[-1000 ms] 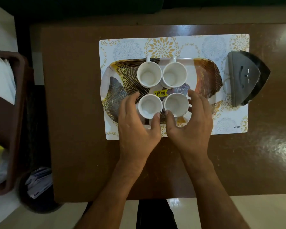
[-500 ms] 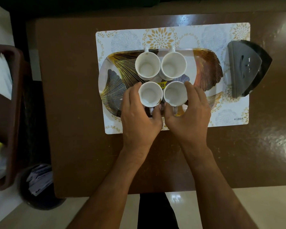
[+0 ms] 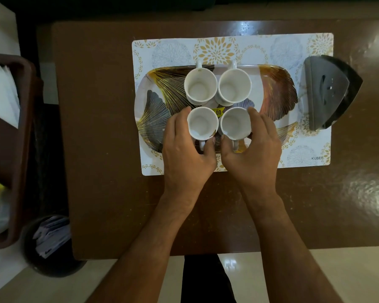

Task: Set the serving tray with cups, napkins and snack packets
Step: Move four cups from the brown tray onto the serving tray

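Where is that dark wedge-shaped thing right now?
In the head view, the dark wedge-shaped holder sits at the right edge of the placemat, just right of the serving tray, untouched.

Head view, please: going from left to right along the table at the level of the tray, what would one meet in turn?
Brown bin beside the table → tray's left end → left hand around the near-left cup → right hand around the near-right cup → tray's right end → dark wedge-shaped holder.

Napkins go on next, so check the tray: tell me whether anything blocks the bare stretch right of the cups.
Nothing visible does. The tray is bare right of the four cups; the right hand only cups the near right cup.
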`<state>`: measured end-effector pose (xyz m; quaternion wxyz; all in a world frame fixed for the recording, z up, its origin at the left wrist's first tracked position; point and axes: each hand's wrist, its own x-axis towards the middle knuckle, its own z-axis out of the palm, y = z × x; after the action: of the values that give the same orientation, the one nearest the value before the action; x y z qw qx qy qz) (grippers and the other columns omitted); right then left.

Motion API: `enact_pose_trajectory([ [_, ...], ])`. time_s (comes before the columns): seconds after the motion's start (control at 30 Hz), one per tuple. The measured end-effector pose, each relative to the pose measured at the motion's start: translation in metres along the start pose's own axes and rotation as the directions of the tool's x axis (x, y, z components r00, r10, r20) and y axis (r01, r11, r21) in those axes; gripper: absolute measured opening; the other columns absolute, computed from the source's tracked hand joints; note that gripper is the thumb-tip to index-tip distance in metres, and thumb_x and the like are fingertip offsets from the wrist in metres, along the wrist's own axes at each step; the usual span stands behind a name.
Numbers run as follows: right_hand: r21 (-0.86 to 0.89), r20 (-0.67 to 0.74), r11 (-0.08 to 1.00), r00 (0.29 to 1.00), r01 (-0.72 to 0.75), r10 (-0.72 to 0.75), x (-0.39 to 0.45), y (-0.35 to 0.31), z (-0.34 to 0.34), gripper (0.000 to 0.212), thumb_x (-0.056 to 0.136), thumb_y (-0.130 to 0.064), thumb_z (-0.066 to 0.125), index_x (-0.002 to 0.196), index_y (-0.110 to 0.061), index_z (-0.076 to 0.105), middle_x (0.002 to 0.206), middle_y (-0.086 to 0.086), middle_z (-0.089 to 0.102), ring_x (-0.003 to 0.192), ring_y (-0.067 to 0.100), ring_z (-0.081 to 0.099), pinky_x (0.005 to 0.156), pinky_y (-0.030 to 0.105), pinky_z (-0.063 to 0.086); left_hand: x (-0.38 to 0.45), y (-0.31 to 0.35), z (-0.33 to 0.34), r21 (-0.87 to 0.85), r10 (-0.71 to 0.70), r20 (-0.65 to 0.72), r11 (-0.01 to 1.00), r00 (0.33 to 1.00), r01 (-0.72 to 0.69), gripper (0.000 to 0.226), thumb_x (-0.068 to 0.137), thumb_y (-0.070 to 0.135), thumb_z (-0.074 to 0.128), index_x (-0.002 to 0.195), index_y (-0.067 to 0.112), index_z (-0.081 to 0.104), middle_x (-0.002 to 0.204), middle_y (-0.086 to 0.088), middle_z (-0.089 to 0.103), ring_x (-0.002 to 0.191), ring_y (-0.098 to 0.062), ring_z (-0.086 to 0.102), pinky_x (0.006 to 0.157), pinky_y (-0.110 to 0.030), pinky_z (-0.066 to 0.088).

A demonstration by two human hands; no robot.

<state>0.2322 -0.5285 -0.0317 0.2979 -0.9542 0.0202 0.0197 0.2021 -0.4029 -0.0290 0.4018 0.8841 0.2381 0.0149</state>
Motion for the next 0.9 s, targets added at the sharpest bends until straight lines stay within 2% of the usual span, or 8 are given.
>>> enact_pose_trajectory([
  [0.1,-0.011,0.002,1.000,1.000,-0.009,0.009,-0.001,-0.002,-0.001,0.074,0.081,-0.034,0.077,0.143,0.001,0.057,0.136,0.018,0.065,0.125,0.034,0.063,0.103,0.044,0.053,0.000,0.000,-0.001,-0.011,0.005,0.009,1.000,1.000,-0.005,0.074,0.081,0.028,0.087,0.143,0.005,0.053,0.138,-0.010,0.059,0.130,-0.021,0.056,0.104,-0.016,0.039],
  [0.23,-0.054,-0.053,0.998,0.998,0.030,-0.033,-0.006,-0.015,-0.006,0.080,0.084,-0.035,0.075,0.150,0.003,0.050,0.148,0.021,0.056,0.140,0.034,0.052,0.115,0.038,0.041,0.002,0.000,-0.007,-0.037,0.014,-0.004,0.999,1.000,-0.014,0.076,0.086,0.032,0.081,0.149,0.004,0.048,0.146,-0.011,0.055,0.139,-0.023,0.052,0.111,-0.026,0.043],
  [0.3,-0.086,-0.076,0.992,0.993,0.088,-0.094,-0.006,-0.023,-0.008,0.079,0.088,-0.035,0.074,0.151,0.005,0.048,0.151,0.023,0.054,0.143,0.035,0.050,0.119,0.041,0.040,0.003,-0.002,-0.012,-0.047,0.026,-0.038,0.998,0.999,-0.028,0.071,0.090,0.032,0.074,0.149,0.002,0.048,0.149,-0.013,0.054,0.141,-0.026,0.051,0.115,-0.035,0.045],
  [0.37,-0.113,-0.072,0.982,0.984,0.153,-0.161,-0.007,-0.033,-0.007,0.077,0.091,-0.036,0.072,0.151,0.007,0.047,0.152,0.025,0.052,0.146,0.039,0.048,0.121,0.048,0.041,0.003,-0.005,-0.022,-0.068,0.022,-0.067,0.997,0.997,-0.027,0.066,0.093,0.029,0.069,0.149,0.001,0.048,0.151,-0.013,0.053,0.142,-0.024,0.049,0.117,-0.032,0.043],
  [0.43,-0.120,-0.050,0.973,0.978,0.196,-0.204,-0.009,-0.045,-0.003,0.077,0.094,-0.037,0.070,0.151,0.008,0.046,0.154,0.026,0.050,0.150,0.040,0.043,0.121,0.054,0.040,0.005,-0.010,-0.034,-0.081,0.027,-0.085,0.996,0.996,-0.034,0.063,0.094,0.027,0.066,0.149,0.001,0.048,0.151,-0.012,0.053,0.142,-0.022,0.049,0.117,-0.032,0.042],
  [0.57,-0.144,-0.010,0.958,0.968,0.246,-0.250,-0.017,-0.077,0.012,0.077,0.095,-0.040,0.067,0.153,0.005,0.045,0.159,0.024,0.047,0.155,0.038,0.037,0.128,0.049,0.031,0.008,-0.034,-0.067,-0.065,0.017,-0.111,0.998,0.994,-0.025,0.064,0.096,0.031,0.063,0.152,0.004,0.046,0.151,-0.012,0.052,0.140,-0.021,0.049,0.113,-0.042,0.048],
  [0.7,-0.139,0.033,0.946,0.956,0.293,-0.291,-0.026,-0.117,0.034,0.077,0.095,-0.040,0.069,0.153,0.004,0.046,0.159,0.023,0.047,0.154,0.038,0.038,0.126,0.054,0.035,0.015,-0.060,-0.107,-0.038,-0.044,-0.145,0.999,0.988,0.039,0.069,0.097,0.038,0.060,0.156,0.006,0.042,0.157,-0.012,0.047,0.146,-0.021,0.045,0.117,-0.039,0.045],
  [0.9,-0.107,0.136,0.930,0.932,0.351,-0.336,-0.042,-0.188,0.077,0.079,0.095,-0.041,0.068,0.156,0.001,0.042,0.162,0.022,0.043,0.157,0.036,0.033,0.129,0.051,0.031,0.026,-0.106,-0.175,-0.048,-0.125,-0.207,0.992,0.970,0.117,0.068,0.098,0.034,0.061,0.157,0.009,0.039,0.159,-0.011,0.044,0.146,-0.021,0.045,0.117,-0.043,0.046],
])
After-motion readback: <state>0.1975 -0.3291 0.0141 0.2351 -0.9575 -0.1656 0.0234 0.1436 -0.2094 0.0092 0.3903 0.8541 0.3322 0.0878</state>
